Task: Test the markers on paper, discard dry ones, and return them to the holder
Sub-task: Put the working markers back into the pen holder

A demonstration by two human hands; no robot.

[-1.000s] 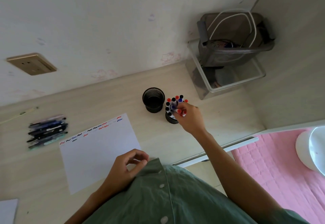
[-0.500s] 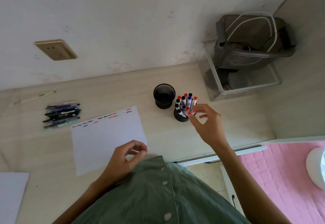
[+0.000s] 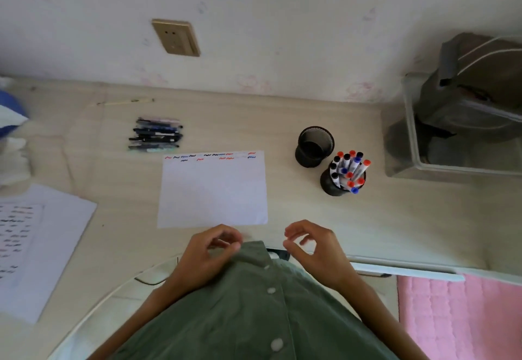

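The markers stand capped in a black holder toward the desk's right edge, beside an empty holder, with the scribbled paper mid-desk, while the left hand and right hand hover loosely curled and empty at the near edge.

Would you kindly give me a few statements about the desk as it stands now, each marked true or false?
1. The markers stand in a mesh holder. True.
2. The second mesh cup is full of markers. False: no markers stand in it.
3. The right hand grips a marker. False: it holds nothing.
4. The test paper bears squiggles along its far edge. True.
5. A row of pens lies beyond the test paper's left corner. True.
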